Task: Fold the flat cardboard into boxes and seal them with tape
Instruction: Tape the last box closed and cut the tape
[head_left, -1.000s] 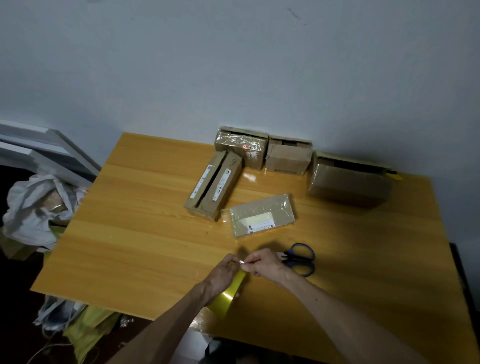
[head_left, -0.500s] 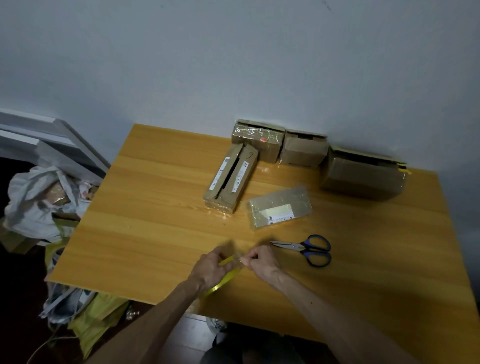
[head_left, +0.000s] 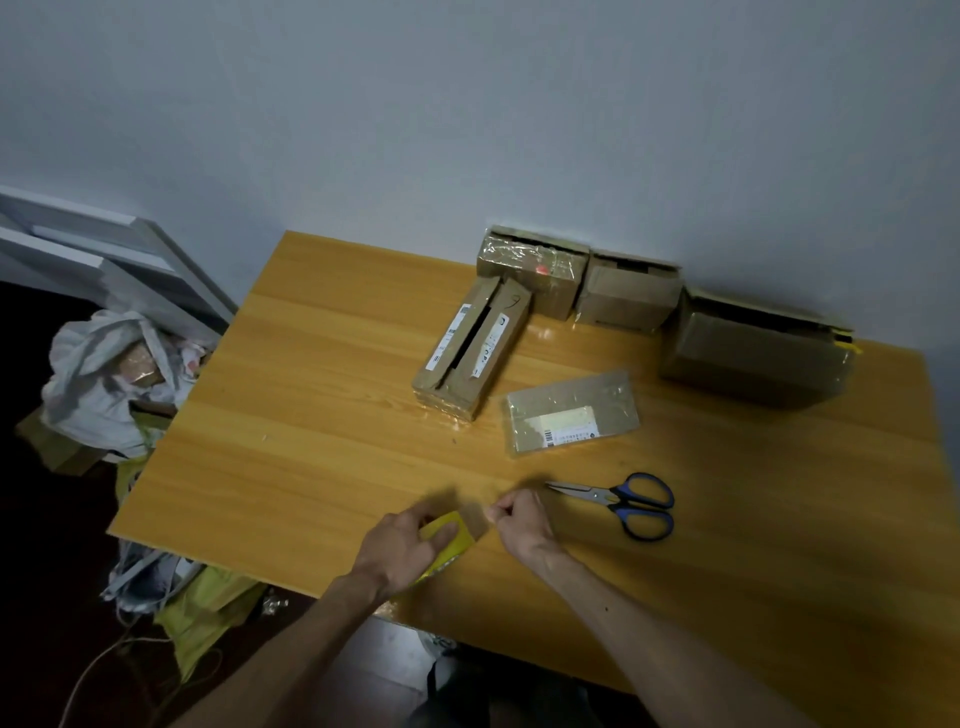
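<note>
Near table's (head_left: 311, 441) edge, left hand (head_left: 400, 548) grips tape roll (head_left: 462, 550) (strip (head_left: 475, 518) runs rightward)

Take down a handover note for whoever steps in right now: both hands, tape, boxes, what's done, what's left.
Left hand holds the yellow tape roll at the near edge of the table; right hand pinches the pulled-out tape end.
Scissors lie just right of the hands.
Done: three folded boxes along the wall, a long box in front with its top seam gaping.
Left: cut the strip, fold and seal the flat cardboard, probably tape the long box's seam.
</note>
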